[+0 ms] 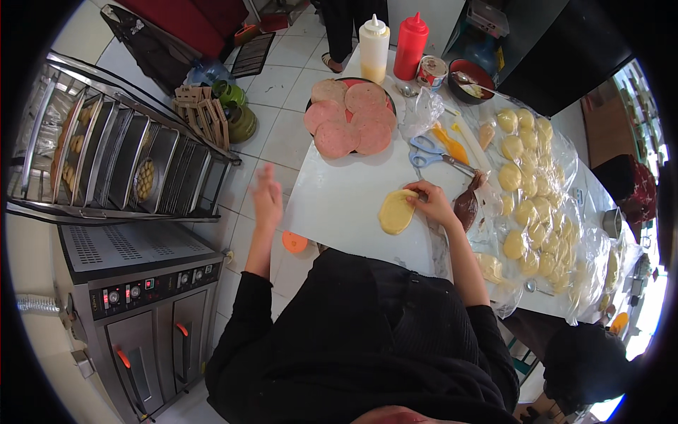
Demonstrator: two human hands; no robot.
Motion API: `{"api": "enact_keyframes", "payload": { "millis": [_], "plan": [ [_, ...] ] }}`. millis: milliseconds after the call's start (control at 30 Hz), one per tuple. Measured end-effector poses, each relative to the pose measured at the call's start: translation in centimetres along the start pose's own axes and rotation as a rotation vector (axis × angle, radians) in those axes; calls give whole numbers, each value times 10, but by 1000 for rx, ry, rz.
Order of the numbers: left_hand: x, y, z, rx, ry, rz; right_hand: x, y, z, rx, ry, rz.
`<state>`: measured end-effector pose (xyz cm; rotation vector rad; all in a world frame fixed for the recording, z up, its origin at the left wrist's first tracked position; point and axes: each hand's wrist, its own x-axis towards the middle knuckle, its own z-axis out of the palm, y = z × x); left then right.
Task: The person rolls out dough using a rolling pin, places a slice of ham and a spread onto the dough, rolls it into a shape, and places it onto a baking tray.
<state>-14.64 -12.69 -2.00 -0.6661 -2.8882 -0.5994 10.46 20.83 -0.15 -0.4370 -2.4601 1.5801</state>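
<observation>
A flattened oval of yellow dough (395, 216) is by the near edge of the white table. My right hand (433, 205) pinches its upper right edge between thumb and fingers. My left hand (267, 198) is raised off the table's left side, fingers apart, holding nothing. Beyond the dough, round pink meat slices (335, 137) overlap on a dark plate. Blue-handled scissors (426, 150) lie to the right of them. Beside my right wrist rests a piping bag with brown filling (467, 203).
Many dough balls (527, 212) sit under clear plastic on the right. A white squeeze bottle (373, 49), a red squeeze bottle (411, 46), a can (431, 71) and a bowl (472, 79) stand at the back. An oven (141, 297) and tray rack (134, 152) are left.
</observation>
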Motion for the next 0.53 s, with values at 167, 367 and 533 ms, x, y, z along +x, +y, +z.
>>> {"api": "enact_keyframes", "payload": {
  "millis": [167, 367, 533],
  "plan": [
    [-55, -11, -12, 37, -446, 706, -3, 2, -3, 18, 9, 12],
    [-7, -72, -37, 141, -45, -343, -1, -1, -2, 42, 1, 39],
    [-7, -37, -28, -616, -44, -186, 1, 1, -4, 21, -13, 59]
  ]
}}
